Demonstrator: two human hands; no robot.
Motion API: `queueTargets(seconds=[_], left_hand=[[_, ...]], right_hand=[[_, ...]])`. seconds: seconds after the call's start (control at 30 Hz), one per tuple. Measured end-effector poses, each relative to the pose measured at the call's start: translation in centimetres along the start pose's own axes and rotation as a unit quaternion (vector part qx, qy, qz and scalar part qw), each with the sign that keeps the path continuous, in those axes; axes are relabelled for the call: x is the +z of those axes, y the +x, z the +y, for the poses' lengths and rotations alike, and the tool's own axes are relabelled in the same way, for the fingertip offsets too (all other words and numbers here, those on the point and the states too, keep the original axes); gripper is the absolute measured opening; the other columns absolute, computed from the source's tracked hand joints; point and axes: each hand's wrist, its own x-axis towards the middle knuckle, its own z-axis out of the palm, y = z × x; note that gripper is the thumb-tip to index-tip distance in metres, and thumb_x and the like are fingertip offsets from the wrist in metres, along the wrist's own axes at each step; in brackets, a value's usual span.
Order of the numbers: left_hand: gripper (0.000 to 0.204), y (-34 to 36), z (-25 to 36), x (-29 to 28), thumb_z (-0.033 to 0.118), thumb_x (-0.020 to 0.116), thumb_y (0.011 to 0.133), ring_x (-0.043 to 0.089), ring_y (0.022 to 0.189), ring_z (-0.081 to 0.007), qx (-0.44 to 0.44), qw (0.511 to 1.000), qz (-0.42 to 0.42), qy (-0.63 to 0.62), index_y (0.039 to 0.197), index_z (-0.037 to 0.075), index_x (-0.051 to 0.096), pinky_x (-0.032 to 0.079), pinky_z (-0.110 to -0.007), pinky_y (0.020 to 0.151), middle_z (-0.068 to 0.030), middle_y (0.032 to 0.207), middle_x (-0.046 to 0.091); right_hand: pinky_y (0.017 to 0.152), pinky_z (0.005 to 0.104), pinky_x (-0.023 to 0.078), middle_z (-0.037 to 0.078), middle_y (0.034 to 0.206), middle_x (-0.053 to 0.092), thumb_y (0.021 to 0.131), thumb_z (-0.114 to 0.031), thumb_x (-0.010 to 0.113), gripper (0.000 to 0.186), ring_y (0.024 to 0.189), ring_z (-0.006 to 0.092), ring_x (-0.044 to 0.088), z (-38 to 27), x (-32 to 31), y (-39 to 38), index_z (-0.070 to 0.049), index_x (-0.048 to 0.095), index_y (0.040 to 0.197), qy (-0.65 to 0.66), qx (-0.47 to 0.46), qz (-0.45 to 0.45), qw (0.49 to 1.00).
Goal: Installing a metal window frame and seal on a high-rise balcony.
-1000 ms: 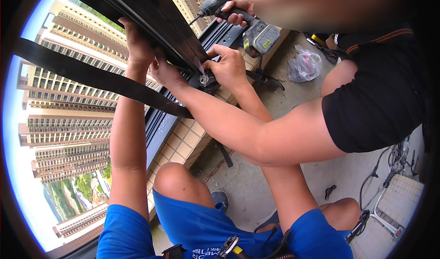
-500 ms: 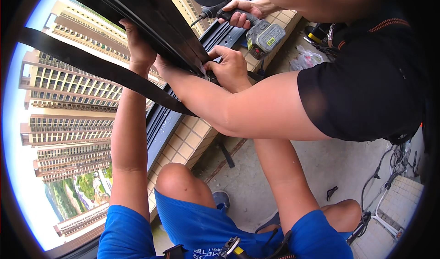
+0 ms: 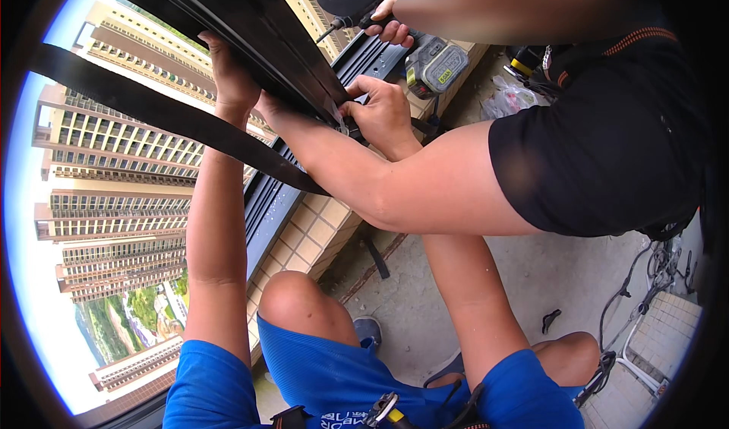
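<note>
My left hand [image 3: 231, 80] is raised against the left side of a black metal post [image 3: 266, 42], gripping it; most of its fingers are hidden behind the metal. At the post's foot, my right hand [image 3: 381, 115] is closed, thumb and index finger pinched by the lower corner. A small whitish, see-through bit shows at those fingertips, too small to name. A co-worker's arm [image 3: 380, 182] in a black sleeve crosses over my right forearm, its hand mostly hidden at the post. The co-worker's other hand [image 3: 389, 30] holds a cordless drill [image 3: 437, 64], its bit pointing toward the post.
A dark window track [image 3: 269, 205] runs along the tiled sill [image 3: 311, 231]. A black strap [image 3: 175, 121] slants across the left, before tall buildings outside. Cables [image 3: 657, 269] lie at the right, and a plastic bag [image 3: 510, 99] rests beyond the sill. A black strip [image 3: 376, 258] lies below the ledge.
The co-worker has leaned slightly further in, and their head now covers part of the drill. The drill has shifted a little. Both my hands stay at the post.
</note>
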Motion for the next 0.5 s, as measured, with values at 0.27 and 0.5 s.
queueTargets(seconds=[0.27,0.5], left_hand=[[0.097,-0.18,0.24,0.53,0.079,0.017,0.098,0.061,0.122,-0.0339,0.006,1.000,0.007,0.004,0.146,0.000,0.045,0.047,-0.050,0.109,-0.0223,0.135,0.061],[0.100,-0.11,-0.09,0.21,0.081,0.017,0.097,0.061,0.121,-0.0326,0.009,1.000,0.016,0.004,0.145,-0.002,0.047,0.047,-0.047,0.108,-0.0216,0.134,0.061]], right_hand=[[0.066,0.0449,0.051,0.013,0.079,0.073,0.068,-0.018,0.086,0.018,0.075,0.0346,0.070,-0.33,-0.35,-0.06,-0.010,0.075,0.081,-0.002,-0.008,-0.003,1.000],[0.067,0.0445,0.051,0.012,0.082,0.074,0.068,-0.017,0.086,0.018,0.076,0.0336,0.071,-0.27,-0.29,-0.14,-0.010,0.076,0.081,-0.009,0.005,-0.008,1.000]])
